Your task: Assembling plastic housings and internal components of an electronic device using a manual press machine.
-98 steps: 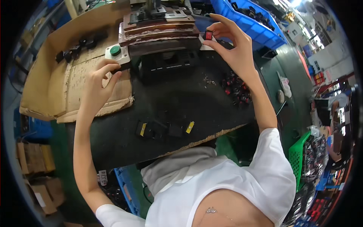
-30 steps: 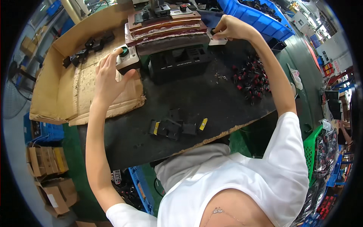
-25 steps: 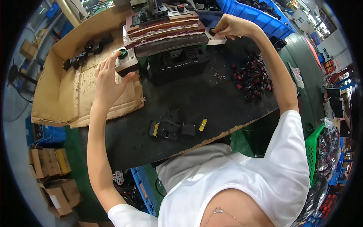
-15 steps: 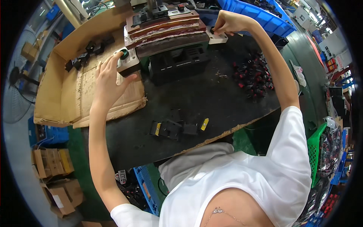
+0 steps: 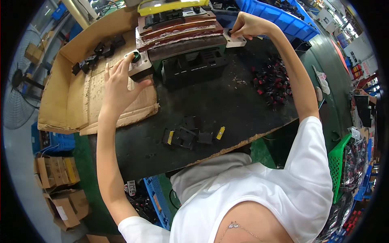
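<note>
Head view, and here's the left hand (image 5: 118, 87), spread loose and gripping nothing, index fingertip laid on the green push button (image 5: 137, 59) of the left button box (image 5: 143, 67)! Over on the other side, the right hand (image 5: 254, 26) curls at the right button box (image 5: 235, 43), fingertips down by its top; whether they pinch or only press, I can't tell. Between the two boxes sits the layered fixture (image 5: 180, 30), a yellow bar (image 5: 174, 6) over its top, a black plastic housing (image 5: 194, 68) just in front. My call on good form: square, even pressure from both hands, every finger well apart from the bar and the fixture, and the right forearm lifted over the red-and-black switches (image 5: 272, 84) piled beside it
</note>
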Available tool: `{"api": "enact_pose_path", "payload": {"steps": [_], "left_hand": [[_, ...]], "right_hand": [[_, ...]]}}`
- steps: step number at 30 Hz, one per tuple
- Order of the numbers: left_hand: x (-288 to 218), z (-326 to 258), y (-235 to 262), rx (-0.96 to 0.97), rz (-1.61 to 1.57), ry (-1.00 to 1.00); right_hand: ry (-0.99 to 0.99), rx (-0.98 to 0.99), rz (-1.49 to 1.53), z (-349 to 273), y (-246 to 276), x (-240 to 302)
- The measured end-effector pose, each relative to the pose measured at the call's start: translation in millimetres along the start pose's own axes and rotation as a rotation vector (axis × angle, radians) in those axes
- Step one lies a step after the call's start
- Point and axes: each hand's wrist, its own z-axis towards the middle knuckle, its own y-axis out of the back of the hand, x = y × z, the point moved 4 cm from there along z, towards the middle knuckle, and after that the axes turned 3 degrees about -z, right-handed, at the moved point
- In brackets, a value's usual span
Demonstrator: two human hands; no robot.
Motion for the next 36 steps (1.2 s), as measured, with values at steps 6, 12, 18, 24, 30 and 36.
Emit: {"api": "enact_pose_path", "payload": {"steps": [6, 12, 18, 24, 30, 36], "left_hand": [[10.1, 1.8, 1.0, -0.064, -0.227, 0.044], [9.7, 2.1, 16.7, -0.272, -0.150, -0.043], [8.9, -3.9, 19.0, -0.319, -0.096, -0.052], [1.6, -7.0, 17.9, -0.351, -0.045, -0.139], [-4.3, -9.2, 19.4, -0.332, -0.040, -0.119], [-7.5, -8.0, 16.9, -0.334, -0.036, -0.132]], "right_hand": [[0.028, 0.009, 0.006, -2.3, 1.2, 2.2], [-0.109, 0.067, -0.188, -23.6, 6.9, 21.9], [0.214, -0.087, -0.353, -20.9, 19.0, 73.5], [0.322, -0.505, -0.192, 21.7, 11.9, 110.2], [0.552, -0.368, -0.463, 69.6, -11.0, 106.6], [0.611, -0.325, -0.425, 53.9, 9.5, 135.6]]}}
